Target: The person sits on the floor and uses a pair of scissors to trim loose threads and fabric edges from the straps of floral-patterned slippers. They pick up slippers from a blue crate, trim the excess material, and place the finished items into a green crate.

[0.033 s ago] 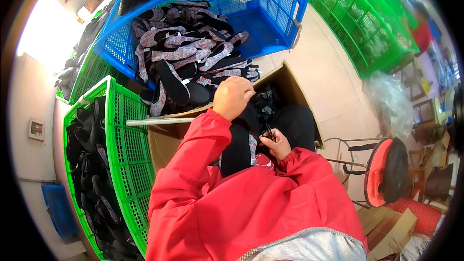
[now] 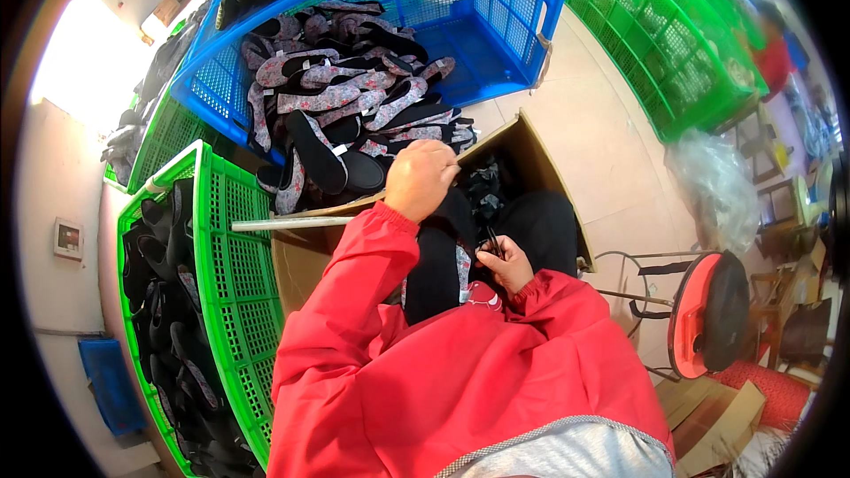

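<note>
Gripping a slim black tool (image 2: 492, 241) in my closed right hand (image 2: 506, 265), I'm wanting it angled clear of the grey floral-print fabric (image 2: 464, 267) lying at five o'clock from my curled left hand (image 2: 422, 181); whose hold I can't tell.

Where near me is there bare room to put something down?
Bare tiled floor shows between the cardboard box and the green crates at upper right; inside the blue crate, the right end is free. Crowded: its left end, heaped with patterned shoes, and the lower-left green crate, full of dark shoes.
</note>
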`<state>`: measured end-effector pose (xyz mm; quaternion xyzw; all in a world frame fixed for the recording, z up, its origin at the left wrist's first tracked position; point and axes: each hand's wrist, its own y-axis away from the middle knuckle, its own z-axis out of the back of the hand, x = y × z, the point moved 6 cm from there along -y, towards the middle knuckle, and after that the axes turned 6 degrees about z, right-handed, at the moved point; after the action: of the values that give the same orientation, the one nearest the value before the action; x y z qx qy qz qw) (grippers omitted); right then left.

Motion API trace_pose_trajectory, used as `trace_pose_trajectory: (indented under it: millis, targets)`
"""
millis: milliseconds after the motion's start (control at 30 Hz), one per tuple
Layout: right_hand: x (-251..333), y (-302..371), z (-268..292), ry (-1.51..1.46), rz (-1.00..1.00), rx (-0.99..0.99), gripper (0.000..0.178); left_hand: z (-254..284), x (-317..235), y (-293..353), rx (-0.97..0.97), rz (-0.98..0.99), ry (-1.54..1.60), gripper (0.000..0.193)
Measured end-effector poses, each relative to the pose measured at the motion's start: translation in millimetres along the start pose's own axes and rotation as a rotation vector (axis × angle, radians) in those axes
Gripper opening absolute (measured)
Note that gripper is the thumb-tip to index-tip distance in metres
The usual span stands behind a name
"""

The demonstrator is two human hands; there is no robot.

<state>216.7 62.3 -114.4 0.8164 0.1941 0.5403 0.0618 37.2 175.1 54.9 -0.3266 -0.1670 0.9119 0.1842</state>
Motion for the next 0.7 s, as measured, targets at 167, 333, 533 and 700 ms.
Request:
trace_pose_trajectory:
  millis: [167,333,533,700]
  targets:
    - [-5.8,-3.1,-1.4,-0.030,-0.012,0.040,0.020,16.1,1.1,22.9,0.007,-0.044,0.059,0.009]
    - [-4.5,-2.7,-5.5,-0.029,-0.005,0.072,0.019,15.2,-20.7,48.7,0.195,-0.170,-0.013,0.016]
    - [-8.5,-4.5,-7.0,-0.014,-0.004,0.107,0.018,5.9,-22.9,51.3,0.159,-0.201,-0.079,0.008]
    - [-7.7,-3.9,-7.2,-0.012,-0.013,0.099,0.018,4.4,-6.9,56.3,0.091,0.021,0.169,0.005]
